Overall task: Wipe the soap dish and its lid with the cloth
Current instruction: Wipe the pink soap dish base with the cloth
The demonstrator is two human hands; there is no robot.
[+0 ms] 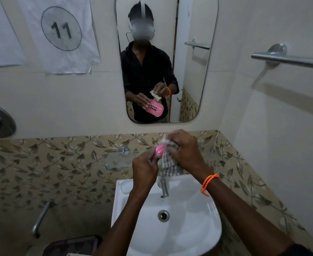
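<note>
Above the sink point(203, 217), the left hand point(144, 169) holds one pink soap dish point(160, 150), its fingers pinching the near end. To its right, the right hand point(186, 150) bunches one checked cloth point(167, 163) against it, fingers pressed together. Best to steady the dish firmly and turn it so every face gets rubbed. No separate lid shows.

Both hands met above the back of the sink point(203, 235), in front of the glass shelf point(118, 159). The left hand point(144, 169) held the soap dish point(159, 150); just to its right, the right hand point(186, 150) pressed the cloth point(167, 163) against it. The tap point(164, 187) stood directly below them, the mirror point(192, 74) on the wall above, and the towel rail point(288, 59) further right.
</note>
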